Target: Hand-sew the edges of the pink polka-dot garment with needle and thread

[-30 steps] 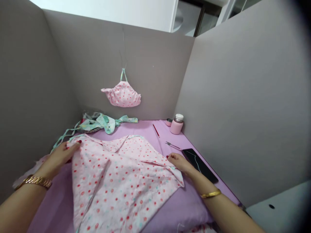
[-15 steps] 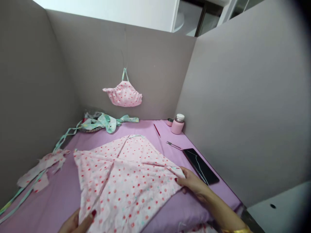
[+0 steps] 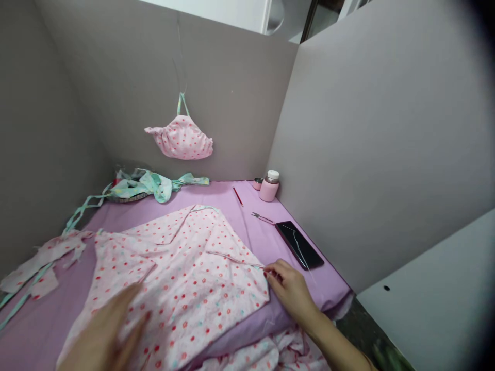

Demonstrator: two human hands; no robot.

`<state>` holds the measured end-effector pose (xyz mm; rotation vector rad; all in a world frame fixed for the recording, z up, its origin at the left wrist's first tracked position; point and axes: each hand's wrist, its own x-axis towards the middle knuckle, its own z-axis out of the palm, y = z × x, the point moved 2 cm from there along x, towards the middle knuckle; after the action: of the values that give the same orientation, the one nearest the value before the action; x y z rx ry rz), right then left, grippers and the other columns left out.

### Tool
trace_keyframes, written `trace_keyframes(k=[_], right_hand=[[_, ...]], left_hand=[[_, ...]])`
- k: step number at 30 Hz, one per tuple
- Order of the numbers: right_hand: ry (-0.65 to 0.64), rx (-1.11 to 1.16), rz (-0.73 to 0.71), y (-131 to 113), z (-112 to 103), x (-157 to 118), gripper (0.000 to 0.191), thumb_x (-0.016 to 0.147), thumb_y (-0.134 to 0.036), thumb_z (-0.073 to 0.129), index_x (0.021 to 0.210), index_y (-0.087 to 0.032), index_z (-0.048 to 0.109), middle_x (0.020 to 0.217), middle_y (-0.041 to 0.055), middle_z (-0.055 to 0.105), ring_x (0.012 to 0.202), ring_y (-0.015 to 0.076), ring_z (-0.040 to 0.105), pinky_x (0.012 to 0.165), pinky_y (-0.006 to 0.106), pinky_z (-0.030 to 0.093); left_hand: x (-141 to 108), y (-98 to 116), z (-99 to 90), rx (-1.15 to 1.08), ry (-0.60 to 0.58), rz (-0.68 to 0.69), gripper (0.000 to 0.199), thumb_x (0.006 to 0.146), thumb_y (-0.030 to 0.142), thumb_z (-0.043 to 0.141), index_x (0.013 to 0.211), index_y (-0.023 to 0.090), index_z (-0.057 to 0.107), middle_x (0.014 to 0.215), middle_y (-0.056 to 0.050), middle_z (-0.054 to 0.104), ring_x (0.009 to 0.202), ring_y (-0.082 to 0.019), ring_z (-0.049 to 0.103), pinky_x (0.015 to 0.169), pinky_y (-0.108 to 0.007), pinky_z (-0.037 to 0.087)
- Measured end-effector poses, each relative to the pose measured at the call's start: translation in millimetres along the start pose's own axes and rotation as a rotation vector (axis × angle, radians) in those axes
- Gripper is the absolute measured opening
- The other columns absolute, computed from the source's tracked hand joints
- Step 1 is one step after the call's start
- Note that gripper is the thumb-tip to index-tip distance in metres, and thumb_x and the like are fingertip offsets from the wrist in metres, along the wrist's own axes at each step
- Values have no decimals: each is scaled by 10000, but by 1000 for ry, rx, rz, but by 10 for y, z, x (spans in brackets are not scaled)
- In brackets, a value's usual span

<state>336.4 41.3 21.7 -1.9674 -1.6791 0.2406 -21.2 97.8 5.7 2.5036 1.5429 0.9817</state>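
Spread dotted cloth [image 3: 189, 283]: one; right hand [image 3: 292, 289] pinching edge; one phone [image 3: 300, 248] near.

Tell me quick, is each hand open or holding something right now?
Left hand: open, blurred, over the dotted fabric; contact unclear.
Right hand: closed, pinching the dotted fabric's edge.

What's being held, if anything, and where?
The dotted cloth: the right hand pinches its right edge. The left hand is blurred over it; whether it grips cannot be told.
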Motion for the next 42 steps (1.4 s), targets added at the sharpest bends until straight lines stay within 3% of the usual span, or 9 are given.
trace_keyframes(k=[2,4,7,10,15,22,32,38,42], right_hand=[[-40,-98,-24,-42,72,49,195,844,-163,437,828,-176,631,812,47,612,732,158,586,652,242,406],[-40,-149,-9,-54,159,86,168,833,-159,466,811,-161,633,803,60,621,718,179,594,628,257,388],[-32,-203,8,-31,257,112,130,823,-162,493,806,-154,622,796,63,631,695,189,599,591,259,357],[-19,-233,16,-3,291,120,152,837,-148,466,799,-152,613,784,65,629,658,185,593,560,258,326],[-16,-203,-13,34,311,125,214,862,-136,401,774,-144,596,764,70,610,658,179,577,563,254,322],[4,-36,0,146,301,111,148,843,-139,431,770,-175,556,706,0,583,631,117,553,582,194,369],[-13,-33,-21,82,323,143,187,847,-166,410,785,-163,586,772,61,603,643,168,563,571,245,330],[16,114,0,118,291,145,156,840,-179,387,758,-174,519,719,23,550,627,142,511,582,227,344],[-10,226,-3,103,258,90,136,822,-188,387,725,-174,482,655,-2,488,598,128,469,565,213,352]], left_hand=[[127,441,249,-18,-37,285,341,827,346,493,1125,201,573,1126,-107,648,981,-266,625,791,-396,540],[264,911,496,-67,-163,421,343,806,268,520,1130,175,580,1141,-115,641,987,-257,621,799,-381,539],[520,1456,780,-168,-385,378,305,820,135,476,1097,151,602,1153,-105,632,1029,-233,586,884,-377,483],[793,1710,959,-215,-441,363,285,842,103,457,1071,174,611,1115,-74,641,1017,-213,569,891,-364,450],[1047,1746,1200,-216,-482,393,179,839,133,501,864,192,669,904,-48,676,902,-221,588,812,-363,447],[1081,1712,1321,-221,-487,299,226,824,87,459,788,156,672,816,-61,679,835,-201,590,780,-311,443],[1064,1716,1325,-278,-452,246,236,827,91,425,799,150,652,842,-69,667,843,-200,574,783,-307,446],[988,1710,1305,-334,-422,241,249,800,107,522,987,212,648,1008,-35,668,945,-184,564,859,-315,412],[953,1744,1309,-318,-416,255,184,794,136,563,833,259,694,1024,-26,672,984,-226,550,898,-427,347]])
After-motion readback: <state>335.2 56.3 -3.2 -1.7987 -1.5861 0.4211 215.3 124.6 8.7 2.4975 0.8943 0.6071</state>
